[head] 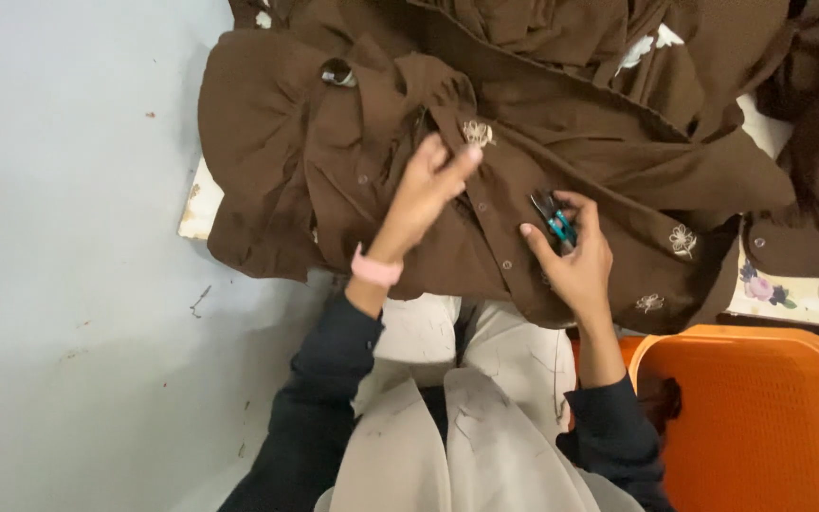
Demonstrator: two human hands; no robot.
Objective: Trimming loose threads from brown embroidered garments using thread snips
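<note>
A brown buttoned garment (pixel 315 180) with small pale embroidered flowers lies bunched across my lap and the floor. My left hand (pixel 428 185) rests on its button placket, fingers spread, just below one embroidered flower (pixel 477 133). A pink band sits on that wrist. My right hand (pixel 571 256) holds small teal-handled thread snips (pixel 552 220), blades pointing up over the brown cloth to the right of the placket.
An orange plastic basket (pixel 760 417) stands at the lower right beside my knee. More brown cloth (pixel 817 114) is piled at the top right over a floral mat (pixel 789 294). Pale grey floor (pixel 68 284) fills the left side.
</note>
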